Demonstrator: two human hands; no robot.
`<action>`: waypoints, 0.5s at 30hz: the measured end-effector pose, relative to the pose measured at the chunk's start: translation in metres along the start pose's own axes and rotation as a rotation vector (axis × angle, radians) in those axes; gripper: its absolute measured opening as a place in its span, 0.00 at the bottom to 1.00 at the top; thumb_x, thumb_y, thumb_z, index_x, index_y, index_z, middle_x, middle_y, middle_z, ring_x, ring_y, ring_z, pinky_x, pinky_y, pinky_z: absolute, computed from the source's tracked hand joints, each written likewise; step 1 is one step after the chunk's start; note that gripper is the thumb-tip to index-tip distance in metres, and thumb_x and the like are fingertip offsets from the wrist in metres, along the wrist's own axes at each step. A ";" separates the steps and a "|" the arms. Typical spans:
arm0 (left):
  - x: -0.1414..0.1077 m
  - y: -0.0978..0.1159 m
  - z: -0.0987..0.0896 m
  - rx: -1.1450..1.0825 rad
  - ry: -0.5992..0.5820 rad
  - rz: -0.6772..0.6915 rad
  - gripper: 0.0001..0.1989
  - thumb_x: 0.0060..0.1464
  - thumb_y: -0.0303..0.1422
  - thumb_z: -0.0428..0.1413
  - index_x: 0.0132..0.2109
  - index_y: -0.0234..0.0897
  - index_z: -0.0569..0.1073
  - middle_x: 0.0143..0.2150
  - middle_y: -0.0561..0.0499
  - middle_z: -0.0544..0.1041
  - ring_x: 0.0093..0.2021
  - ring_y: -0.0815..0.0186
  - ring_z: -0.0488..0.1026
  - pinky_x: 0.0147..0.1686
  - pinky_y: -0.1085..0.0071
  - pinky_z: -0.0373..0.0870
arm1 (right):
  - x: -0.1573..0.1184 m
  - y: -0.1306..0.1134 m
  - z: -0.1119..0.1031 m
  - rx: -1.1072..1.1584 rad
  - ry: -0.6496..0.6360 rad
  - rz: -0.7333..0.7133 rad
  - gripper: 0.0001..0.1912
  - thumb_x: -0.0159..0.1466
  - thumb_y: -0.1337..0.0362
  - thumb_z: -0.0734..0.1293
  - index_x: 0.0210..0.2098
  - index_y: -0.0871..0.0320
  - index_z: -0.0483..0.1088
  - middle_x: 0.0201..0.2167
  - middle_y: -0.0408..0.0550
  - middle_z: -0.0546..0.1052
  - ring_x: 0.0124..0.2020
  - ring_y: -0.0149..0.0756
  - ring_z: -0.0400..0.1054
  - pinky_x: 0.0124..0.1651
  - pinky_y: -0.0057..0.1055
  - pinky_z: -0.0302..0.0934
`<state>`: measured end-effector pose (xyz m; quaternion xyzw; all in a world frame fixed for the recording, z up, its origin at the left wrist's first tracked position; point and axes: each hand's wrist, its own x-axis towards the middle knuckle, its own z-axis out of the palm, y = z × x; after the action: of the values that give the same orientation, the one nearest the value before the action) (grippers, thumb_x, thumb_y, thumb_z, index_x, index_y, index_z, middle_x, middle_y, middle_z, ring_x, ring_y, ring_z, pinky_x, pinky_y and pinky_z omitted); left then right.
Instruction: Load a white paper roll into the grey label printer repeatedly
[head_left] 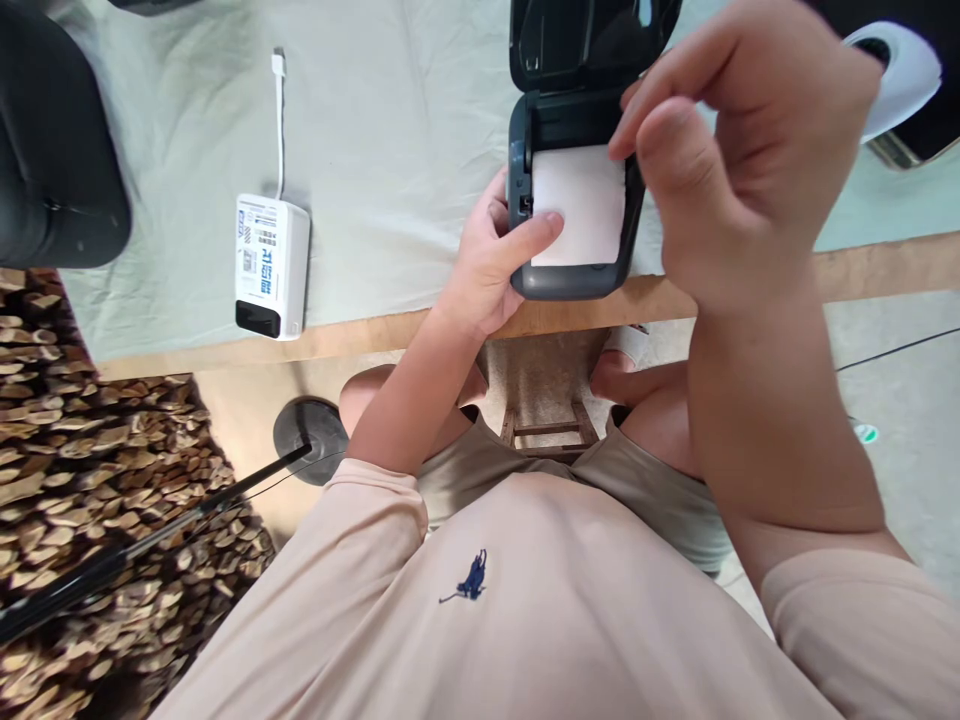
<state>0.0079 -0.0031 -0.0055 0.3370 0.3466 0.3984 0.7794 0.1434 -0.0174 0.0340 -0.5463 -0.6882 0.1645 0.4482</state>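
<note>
Hands and open case, seen from above. The left hand (pixel 487 260) grips a dark case (pixel 577 283) along its left side, the thumb laid across the white paper (pixel 583 185) seated in the body. The right hand (pixel 765 150) is raised over the case's right side, its fingers bent and the thumb near the index finger in a narrow posture; whether these digits close on anything, or touch the case, cannot be told. The case lies in view across the front edge of the tabletop (pixel 382 180), its hinged lid (pixel 562 50) standing open on the side away from the wearer.

Farther out, to the left on the tabletop, lies a white block (pixel 259 245) with printed markings and a dark end panel; a white cable (pixel 280 140) extends from its far end. A large black object (pixel 60 140) occupies the left margin, and a rounded white object (pixel 904 85) appears at upper right, partly behind the right hand. Below the tabletop's edge: a wooden frame (pixel 551 430) between the wearer's legs, a round black base (pixel 304 425) with a slanting pole (pixel 97 575), and, at lower left, a surface patterned like stacked firewood (pixel 75 450)
</note>
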 end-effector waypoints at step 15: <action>-0.006 0.000 0.005 0.111 0.052 -0.064 0.36 0.33 0.21 0.55 0.52 0.47 0.57 0.36 0.56 0.72 0.43 0.64 0.69 0.42 0.69 0.67 | 0.009 0.024 0.014 0.531 0.093 0.177 0.25 0.52 0.69 0.55 0.46 0.62 0.37 0.39 0.45 0.61 0.36 0.14 0.57 0.40 0.18 0.58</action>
<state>0.0096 -0.0095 -0.0016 0.3582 0.3989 0.3618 0.7627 0.1466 0.0022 0.0133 -0.4746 -0.5493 0.3525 0.5906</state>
